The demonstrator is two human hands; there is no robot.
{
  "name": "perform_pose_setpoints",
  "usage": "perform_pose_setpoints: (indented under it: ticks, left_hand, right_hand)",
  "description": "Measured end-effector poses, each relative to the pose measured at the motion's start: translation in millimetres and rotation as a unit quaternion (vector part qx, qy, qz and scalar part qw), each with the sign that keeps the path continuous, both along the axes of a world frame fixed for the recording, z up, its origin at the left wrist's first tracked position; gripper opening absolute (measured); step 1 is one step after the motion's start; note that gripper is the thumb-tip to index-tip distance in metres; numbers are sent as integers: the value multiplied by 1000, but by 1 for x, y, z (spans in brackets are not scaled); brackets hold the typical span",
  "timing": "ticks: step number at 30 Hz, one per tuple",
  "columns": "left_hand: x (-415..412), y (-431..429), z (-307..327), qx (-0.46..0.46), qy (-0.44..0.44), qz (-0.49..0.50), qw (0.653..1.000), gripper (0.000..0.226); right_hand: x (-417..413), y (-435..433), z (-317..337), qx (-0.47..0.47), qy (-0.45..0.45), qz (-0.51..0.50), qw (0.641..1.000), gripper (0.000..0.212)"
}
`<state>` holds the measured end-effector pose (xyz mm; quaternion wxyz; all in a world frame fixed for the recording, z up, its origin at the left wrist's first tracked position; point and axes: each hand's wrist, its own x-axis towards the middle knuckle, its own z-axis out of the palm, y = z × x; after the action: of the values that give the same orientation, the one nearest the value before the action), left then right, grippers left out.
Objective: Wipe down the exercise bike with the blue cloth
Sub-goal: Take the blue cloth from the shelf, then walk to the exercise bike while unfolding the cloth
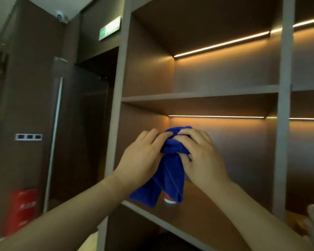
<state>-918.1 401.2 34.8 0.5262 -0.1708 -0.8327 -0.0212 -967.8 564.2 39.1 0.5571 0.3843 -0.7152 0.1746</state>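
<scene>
At the far left, low against the dark brown wall panels, stands a red fire-equipment box (22,211), blurred, and above it sits a silver switch plate (28,137) with three dark squares. A tall dark door with a long silver vertical handle (53,144) comes next, with a green-lit exit sign (110,28) high above it. The person's left hand (141,160) reaches up with its fingers curled onto the bunched top of the blue cloth (170,171), pinching it. The cloth hangs in front of the brown open shelving unit (198,96), its lower folds draping just above the lit shelf and partly covering a small red-and-white object (169,199). The right hand (201,156) grips the same bunch from the other side, fingertips meeting the left's.
</scene>
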Motion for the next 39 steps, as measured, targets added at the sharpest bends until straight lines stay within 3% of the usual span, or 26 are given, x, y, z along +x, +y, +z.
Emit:
perform_pose_setpoints:
  ticks: [8,17,22,29,34,37,39]
  left_hand:
    - [106,-114,-95,102,-62,126,985,26]
    - [339,-249,-202,248,-139,312,906,26]
    - [516,-304,-270,333,-188,454,805,30]
    - [724,-325,-331,456,-243,613,598,38]
    - [810,-343,-361,523,-204,650,513,35]
    - [843,-376,-382,565,-193,645,478,40]
    - [865,-409,-394,578,-186,646,462,32]
  right_hand:
    - [58,-126,-86,85,-134,202,967,38]
    - [228,-328,-196,144,-221,442,858,27]
    - [387,-439,-272,209,-246,554,767,22]
    - [591,-540,-350,346,-280,662,602,22]
    - [691,-597,-390,401,-278,702,519,26]
    - [738,-639,-407,409,-280,721,485,33]
    - [766,-673,-416,410,-277,735,464,34]
